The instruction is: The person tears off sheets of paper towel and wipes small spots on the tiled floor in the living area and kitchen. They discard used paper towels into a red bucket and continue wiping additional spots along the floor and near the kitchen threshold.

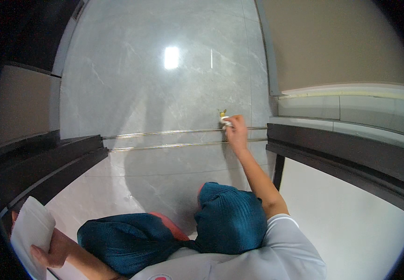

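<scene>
My right hand reaches down to the grey tiled floor, its fingers closed on a crumpled white tissue. Just beyond the tissue lies a yellowish-brown mess on the tile; what it is cannot be told. The hand is slightly blurred, over two shiny metal door tracks set across the floor. At the lower left, my left hand holds a thick white roll or stack of paper, thumb on the near side and fingertips at the far edge.
Dark door frames stand at the right and the left of the tracks. A beige panel rises at the upper right, and a white panel at the lower right. My knees in dark teal trousers are bent close to the floor.
</scene>
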### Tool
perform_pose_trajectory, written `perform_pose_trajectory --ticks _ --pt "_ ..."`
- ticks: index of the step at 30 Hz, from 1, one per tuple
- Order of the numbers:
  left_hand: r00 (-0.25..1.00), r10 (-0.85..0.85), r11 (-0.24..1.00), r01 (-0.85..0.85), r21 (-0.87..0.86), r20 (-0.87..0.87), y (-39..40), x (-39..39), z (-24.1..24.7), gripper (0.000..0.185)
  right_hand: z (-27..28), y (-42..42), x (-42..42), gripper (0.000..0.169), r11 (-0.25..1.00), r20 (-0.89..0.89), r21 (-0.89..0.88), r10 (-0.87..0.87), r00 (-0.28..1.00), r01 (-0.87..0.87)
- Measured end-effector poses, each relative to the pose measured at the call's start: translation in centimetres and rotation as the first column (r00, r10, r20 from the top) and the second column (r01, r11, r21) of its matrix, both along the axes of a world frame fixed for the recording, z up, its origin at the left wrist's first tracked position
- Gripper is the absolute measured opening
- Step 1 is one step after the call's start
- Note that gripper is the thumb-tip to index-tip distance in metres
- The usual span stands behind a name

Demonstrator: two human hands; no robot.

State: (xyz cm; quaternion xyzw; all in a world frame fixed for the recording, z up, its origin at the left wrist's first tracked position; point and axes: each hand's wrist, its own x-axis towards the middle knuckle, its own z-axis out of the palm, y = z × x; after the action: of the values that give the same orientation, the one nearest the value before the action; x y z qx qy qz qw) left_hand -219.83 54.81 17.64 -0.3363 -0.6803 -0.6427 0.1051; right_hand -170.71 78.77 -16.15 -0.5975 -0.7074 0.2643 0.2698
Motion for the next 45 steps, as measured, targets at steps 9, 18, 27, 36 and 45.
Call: perform_pose_trajectory --ticks 9,18,27,36,45 --pt "1.000 -0.007 1.000 0.007 -0.018 -0.008 1.4 1.5 0.5 0.084 -1.3 1.5 -0.7 0.027 0.946 0.160 0.045 0.311 0.937 -0.322" --pt "1.000 -0.002 1.000 0.002 0.004 0.000 0.7 0.4 0.3 0.079 0.6 1.9 1.9 0.022 0.988 -0.089 -0.121 0.088 0.992 -0.099" --pt "0.999 -0.035 0.999 0.035 0.024 0.007 -0.6 -1.3 0.1 0.072 1.4 -5.9 -4.0 0.032 0.905 0.272 -0.045 0.419 0.866 -0.423" --pt "0.999 -0.046 0.999 0.046 0.024 -0.009 -0.4 -0.9 -0.2 0.085 0.5 -3.3 1.8 0.030 0.912 0.197 -0.139 0.407 0.892 -0.385" --pt "1.000 -0.015 0.999 0.014 0.032 0.025 1.9 1.2 0.5 0.085 0.3 -4.1 5.1 0.023 0.958 0.311 -0.284 0.043 0.949 0.049"
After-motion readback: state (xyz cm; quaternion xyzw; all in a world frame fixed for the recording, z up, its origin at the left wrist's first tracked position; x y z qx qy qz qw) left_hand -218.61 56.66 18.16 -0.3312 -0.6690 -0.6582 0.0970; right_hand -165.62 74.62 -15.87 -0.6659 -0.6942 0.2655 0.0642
